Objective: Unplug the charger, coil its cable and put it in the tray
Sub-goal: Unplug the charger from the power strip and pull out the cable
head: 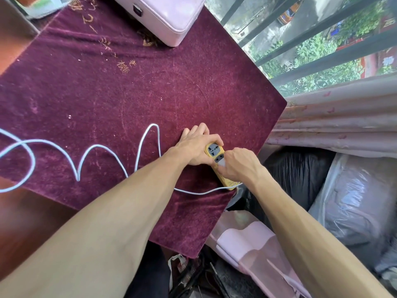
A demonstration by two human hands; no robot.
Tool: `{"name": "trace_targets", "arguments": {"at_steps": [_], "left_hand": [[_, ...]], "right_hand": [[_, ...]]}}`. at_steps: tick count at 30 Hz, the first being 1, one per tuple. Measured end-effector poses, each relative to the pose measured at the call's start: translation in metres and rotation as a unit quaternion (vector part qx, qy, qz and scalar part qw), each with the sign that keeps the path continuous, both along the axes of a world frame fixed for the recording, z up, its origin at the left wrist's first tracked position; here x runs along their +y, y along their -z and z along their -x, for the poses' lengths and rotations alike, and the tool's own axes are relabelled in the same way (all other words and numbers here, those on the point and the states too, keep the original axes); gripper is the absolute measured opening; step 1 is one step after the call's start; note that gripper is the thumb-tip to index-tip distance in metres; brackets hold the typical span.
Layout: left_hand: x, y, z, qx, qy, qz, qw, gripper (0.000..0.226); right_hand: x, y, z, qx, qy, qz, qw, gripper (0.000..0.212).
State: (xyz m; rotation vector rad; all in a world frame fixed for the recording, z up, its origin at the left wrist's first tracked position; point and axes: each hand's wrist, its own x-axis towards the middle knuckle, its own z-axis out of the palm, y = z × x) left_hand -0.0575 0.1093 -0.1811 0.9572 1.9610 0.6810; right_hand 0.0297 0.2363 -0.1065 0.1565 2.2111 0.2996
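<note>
Your left hand (196, 147) curls over the yellow power strip (217, 162) at the surface's (150, 93) right edge. Your right hand's (238, 164) fingers pinch the white charger (221, 163) plugged into it, its cable (96, 147) snaking leftward.

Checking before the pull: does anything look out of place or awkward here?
The yellow power strip lies at the table's right edge, its near end overhanging. The white cable sprawls in loose loops leftward, uncoiled.
</note>
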Motion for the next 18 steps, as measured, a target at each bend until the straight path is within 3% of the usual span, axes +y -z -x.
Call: {"name": "trace_targets", "arguments": {"at_steps": [14,18], "left_hand": [[0.003,0.001,0.000,0.002,0.000,0.006,1.000,0.054],[0.001,-0.013,-0.005,0.017,0.006,0.046,0.999,0.064]], "right_hand": [[-0.002,-0.012,0.007,0.001,0.025,0.015,1.000,0.049],[0.001,-0.042,-0.014,0.048,0.129,0.019,0.990,0.042]]}}
